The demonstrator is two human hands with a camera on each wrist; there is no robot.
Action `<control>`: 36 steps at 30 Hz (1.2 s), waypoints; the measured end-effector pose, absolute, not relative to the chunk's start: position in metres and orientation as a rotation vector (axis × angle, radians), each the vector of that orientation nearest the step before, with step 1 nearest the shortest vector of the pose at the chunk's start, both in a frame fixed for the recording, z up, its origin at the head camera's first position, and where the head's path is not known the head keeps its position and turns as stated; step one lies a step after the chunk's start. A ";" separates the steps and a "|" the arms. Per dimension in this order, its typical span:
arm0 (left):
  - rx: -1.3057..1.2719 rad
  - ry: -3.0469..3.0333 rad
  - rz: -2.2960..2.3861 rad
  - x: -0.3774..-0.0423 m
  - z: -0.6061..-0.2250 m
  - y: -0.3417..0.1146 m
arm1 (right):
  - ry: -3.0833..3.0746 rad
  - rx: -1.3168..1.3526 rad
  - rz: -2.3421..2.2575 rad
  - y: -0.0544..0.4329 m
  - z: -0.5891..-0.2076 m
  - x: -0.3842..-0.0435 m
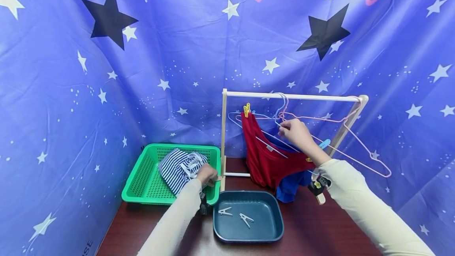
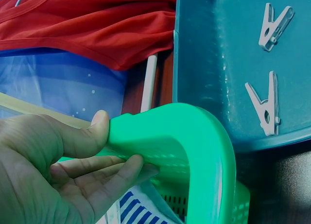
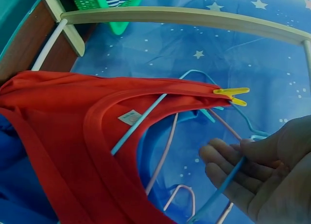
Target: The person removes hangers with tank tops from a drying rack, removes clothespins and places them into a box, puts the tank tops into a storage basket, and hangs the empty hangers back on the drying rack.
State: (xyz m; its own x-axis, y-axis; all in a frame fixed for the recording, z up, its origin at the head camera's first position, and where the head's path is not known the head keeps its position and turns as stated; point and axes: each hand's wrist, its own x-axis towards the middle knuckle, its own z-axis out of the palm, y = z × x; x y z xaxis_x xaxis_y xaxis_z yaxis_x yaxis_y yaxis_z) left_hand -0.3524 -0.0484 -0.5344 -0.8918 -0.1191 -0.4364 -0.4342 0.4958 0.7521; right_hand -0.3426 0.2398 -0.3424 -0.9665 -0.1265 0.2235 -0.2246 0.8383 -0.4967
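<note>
In the right hand [image 1: 296,133], a smooth, plastic-looking light-blue triangular hanger [image 3: 219,188]; below that hand, a matt red cloth sleeveless top [image 1: 257,161]. At the left hand [image 1: 207,175], a smooth, glossy, perforated green plastic rectangular basket [image 1: 138,177].

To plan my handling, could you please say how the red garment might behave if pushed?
The red garment is probably floppy, drooping in folds. It may swing on its blue hanger, though the yellow clip on its strap should limit slipping.
</note>
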 end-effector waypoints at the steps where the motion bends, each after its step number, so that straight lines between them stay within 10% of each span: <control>1: -0.465 2.415 1.355 -0.352 -0.534 -0.048 | -2.839 0.272 0.811 0.240 -0.343 -0.343; 36: -0.478 2.405 1.358 -0.354 -0.535 -0.049 | -2.500 0.224 1.248 0.270 -0.343 -0.292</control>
State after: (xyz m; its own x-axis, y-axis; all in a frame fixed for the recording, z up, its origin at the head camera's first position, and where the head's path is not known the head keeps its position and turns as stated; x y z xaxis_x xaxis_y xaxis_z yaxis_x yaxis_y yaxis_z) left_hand -0.3538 -0.0492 -0.5348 -0.8868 -0.1237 -0.4453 -0.4452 0.4874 0.7512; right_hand -0.2916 0.2705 -0.3432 -0.9308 0.0091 0.3655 -0.2867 0.6024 -0.7449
